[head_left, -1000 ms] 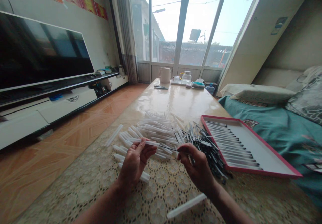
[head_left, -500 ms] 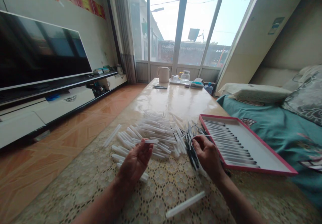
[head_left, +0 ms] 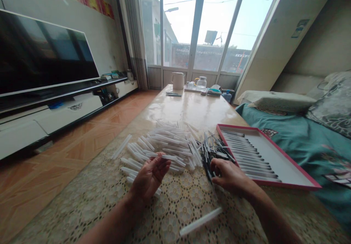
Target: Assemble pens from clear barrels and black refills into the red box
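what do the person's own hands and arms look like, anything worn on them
The left hand and right hand are ungloved. Both forearms are bare to the picture's edge, with no sleeve, watch or bracelet showing. Rings: too small to tell.

A slim, whitish tube is pinched roughly level in the left hand, its free end toward the right, on the near side of a loose heap of similar white tubes (a few stray to the left). Right of that heap, thin dark sticks lie in a tangled pile, partly hidden by the right hand. One lone tube lies nearest, slanting, its right end farther.
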{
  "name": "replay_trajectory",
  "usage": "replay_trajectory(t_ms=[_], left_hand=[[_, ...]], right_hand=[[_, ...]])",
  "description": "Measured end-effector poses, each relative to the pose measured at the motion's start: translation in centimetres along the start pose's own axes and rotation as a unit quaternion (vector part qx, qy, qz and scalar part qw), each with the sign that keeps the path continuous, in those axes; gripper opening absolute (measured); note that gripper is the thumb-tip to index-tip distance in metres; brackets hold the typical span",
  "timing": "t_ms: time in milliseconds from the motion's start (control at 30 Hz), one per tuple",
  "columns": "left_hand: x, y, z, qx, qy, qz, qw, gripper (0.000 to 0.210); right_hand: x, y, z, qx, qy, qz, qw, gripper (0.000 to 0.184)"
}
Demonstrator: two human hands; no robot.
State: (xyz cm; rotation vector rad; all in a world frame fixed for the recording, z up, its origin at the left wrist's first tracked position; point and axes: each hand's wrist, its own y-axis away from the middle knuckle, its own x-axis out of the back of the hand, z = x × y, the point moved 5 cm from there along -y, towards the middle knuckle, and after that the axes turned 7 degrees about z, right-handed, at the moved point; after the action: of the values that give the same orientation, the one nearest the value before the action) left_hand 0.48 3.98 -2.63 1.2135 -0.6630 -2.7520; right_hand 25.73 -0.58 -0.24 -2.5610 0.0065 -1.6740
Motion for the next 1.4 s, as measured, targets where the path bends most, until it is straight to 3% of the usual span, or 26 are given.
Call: replay_trajectory(t_ms=[300,467,567,700,967,1167,1400], left_hand=[[-0.1,-0.1,-0.3,0.002,-0.023,-0.024,0.999,0.015],[0.0,0.0,-0.4,-0.001,-0.040,-0.030,0.999,0.011],[-0.3,0.3,-0.4,-0.003,-0.055,-0.028,0.998,0.009],[-0.5,0.5,-0.5,-0.014,-0.077,-0.044,0.996,0.007],[-0.2,0.2,-0.6,-0.029,-0.102,-0.054,0.993,0.012],[-0.5,0.5,-0.8,-0.028,-0.114,-0.053,0.992,0.017],[-0.7,0.6,-1.0,-0.027,-0.122,-0.070,0.990,0.021]], right_hand=[[-1.0,-0.3,-1.3,0.010,-0.015,0.040,0.999,0.014],[-0.3,-0.4,-2.6,0.021,-0.045,0.124,0.991,0.011],[0.1,-0.5,-4.1,0.013,-0.159,0.145,0.976,0.005],[-1.3,-0.5,-6.1,0.009,-0.344,0.092,0.935,0.002],[-2.8,-0.2,-7.7,0.033,-0.440,0.112,0.890,0.004],[-2.7,-0.1,-7.8,0.027,-0.407,0.160,0.899,0.004],[-3.1,-0.1,-7.8,0.024,-0.417,0.167,0.893,0.006]])
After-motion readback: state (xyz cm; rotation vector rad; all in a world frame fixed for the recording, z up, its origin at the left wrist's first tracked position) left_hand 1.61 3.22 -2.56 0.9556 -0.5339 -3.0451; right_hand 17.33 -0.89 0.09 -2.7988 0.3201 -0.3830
